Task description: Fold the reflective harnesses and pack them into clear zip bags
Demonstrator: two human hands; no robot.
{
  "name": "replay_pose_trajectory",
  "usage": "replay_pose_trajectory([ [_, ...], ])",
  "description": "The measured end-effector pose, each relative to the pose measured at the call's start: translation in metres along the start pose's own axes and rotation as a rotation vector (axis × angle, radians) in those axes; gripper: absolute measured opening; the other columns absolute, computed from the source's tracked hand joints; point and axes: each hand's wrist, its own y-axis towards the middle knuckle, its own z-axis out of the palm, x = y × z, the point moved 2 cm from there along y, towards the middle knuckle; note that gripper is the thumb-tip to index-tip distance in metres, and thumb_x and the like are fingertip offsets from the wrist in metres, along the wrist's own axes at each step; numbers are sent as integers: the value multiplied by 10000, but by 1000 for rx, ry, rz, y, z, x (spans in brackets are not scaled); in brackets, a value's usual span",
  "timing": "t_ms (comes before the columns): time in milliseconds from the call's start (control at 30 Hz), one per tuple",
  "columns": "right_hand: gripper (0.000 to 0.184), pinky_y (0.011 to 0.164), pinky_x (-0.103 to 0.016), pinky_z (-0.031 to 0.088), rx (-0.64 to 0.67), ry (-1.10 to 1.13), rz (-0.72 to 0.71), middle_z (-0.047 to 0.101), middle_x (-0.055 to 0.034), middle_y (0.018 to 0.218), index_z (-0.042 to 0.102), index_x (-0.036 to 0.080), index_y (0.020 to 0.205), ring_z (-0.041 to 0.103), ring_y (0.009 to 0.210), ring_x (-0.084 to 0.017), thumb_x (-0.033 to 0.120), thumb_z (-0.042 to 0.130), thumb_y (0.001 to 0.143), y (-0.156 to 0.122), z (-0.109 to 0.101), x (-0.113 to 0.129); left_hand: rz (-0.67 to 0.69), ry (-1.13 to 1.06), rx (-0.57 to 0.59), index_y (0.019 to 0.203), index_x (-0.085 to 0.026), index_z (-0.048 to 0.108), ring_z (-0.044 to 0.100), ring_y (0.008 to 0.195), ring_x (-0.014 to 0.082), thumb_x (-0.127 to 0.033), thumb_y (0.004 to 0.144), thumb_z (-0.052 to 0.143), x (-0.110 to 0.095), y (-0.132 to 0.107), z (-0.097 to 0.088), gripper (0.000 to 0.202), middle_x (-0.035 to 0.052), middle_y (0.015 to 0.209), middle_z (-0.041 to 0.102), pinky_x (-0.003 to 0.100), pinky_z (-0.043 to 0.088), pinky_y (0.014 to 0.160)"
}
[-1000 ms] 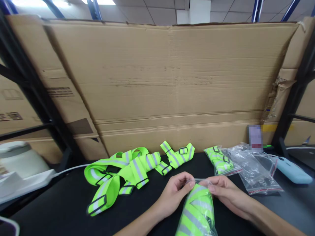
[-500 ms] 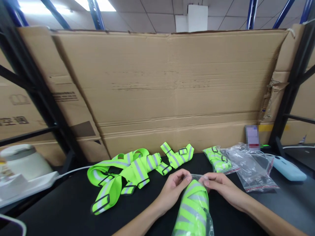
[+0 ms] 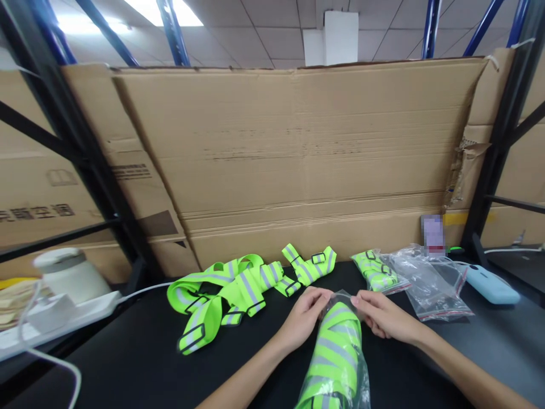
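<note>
Roughly mirrored, the left hand and right hand angle inward, fingers curled, each in a narrow, pinching grip on the far end of the clear bag, striped green strapping inside it, between the forearms.

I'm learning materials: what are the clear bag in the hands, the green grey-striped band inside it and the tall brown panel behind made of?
Clear bag: probably thin, glossy plastic; it shines and shows its contents.
Green grey-striped band: perhaps matte synthetic fabric; it folds flat, weave unclear.
Tall brown panel: dull cardboard, likely corrugated; it is creased and torn at right.
</note>
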Motion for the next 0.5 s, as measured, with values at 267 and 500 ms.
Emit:
replay_pose_trajectory([
  [267,572,267,-139,158,83,46,21,533,98,475,329,253,794,529,317,-100,747,615,816,4,4,-12,-8,-11,194,809,-181,490,409,639,105,-653,796,704,-4,0,-1,518,-62,690,433,235,315,610],
  [500,552,293,-132,283,-93,64,-117,462,119,520,365,239,790,434,346,-48,669,710,793,7,3,-6,-33,-71,75,749,-195,439,419,532,88,-719,826,618,-1,-3,2,559,-59,623,476,217,323,521],
])
